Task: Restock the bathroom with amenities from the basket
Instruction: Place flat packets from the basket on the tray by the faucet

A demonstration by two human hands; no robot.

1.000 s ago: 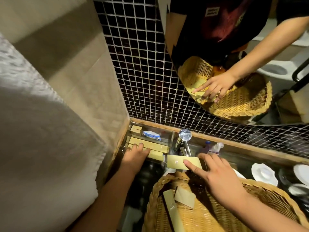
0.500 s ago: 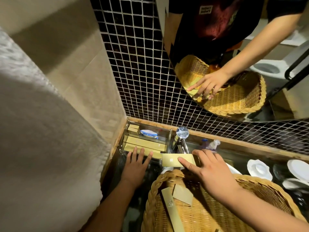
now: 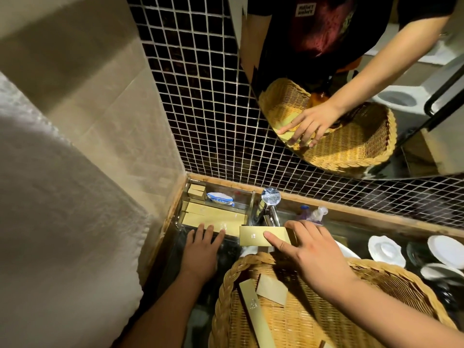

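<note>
Wicker basket (image 3: 223, 292) is nearest, on the dark tabletop (image 3: 231, 247). Inside it, near-left, are a long gold box (image 3: 253, 312) and a flat tan sachet (image 3: 272, 290), touching.

Right hand (image 3: 313, 254) reaches over the basket's far rim. Its grip pinches a flat gold amenity box (image 3: 258, 236), thumb on top, fingers behind. That box is held level just beyond the rim, in front of the chrome tap (image 3: 270, 204) and just right of the clear tray (image 3: 241, 197).

Left hand (image 3: 200, 249) lies flat, grip released, fingers straight, tips at the tray's near edge; can't tell if they touch it.

Tray sits in the far-left corner. It holds two gold bar boxes (image 3: 213, 217) across the near part, small gold boxes (image 3: 197, 190) far-left and a blue-and-white packet (image 3: 220, 198) beside those.

Right of the tap are small bottles (image 3: 313, 213); further right, white dishes (image 3: 386, 251).

Behind is the dark mosaic wall (image 3: 200, 109), plus a mirror (image 3: 426, 146) reflecting basket and hand.
</note>
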